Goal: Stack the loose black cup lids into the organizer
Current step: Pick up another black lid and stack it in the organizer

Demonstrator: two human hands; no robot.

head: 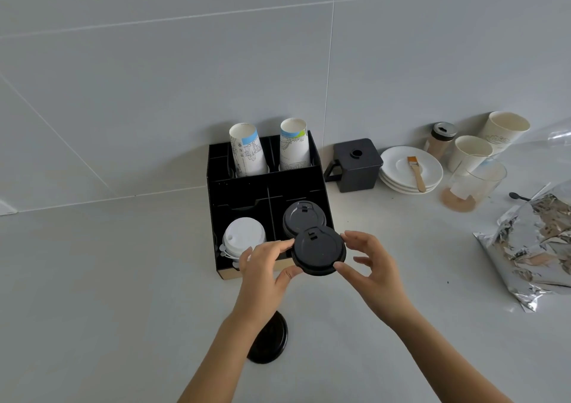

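Note:
A black cup lid (318,251) hangs just in front of the black organizer (241,192), pinched at its edges by both hands. My left hand (262,273) holds its left rim and my right hand (370,263) its right rim. Behind it, a stack of black lids (301,215) sits in the organizer's front right compartment. White lids (242,237) fill the front left compartment. Another loose black lid (272,341) lies on the counter under my left forearm, partly hidden by it.
Two paper cup stacks (247,152) stand in the organizer's back slots. To the right are a black box (355,166), white saucers with a brush (411,167), a shaker, paper cups (469,152), a glass (472,186) and a foil bag (534,248).

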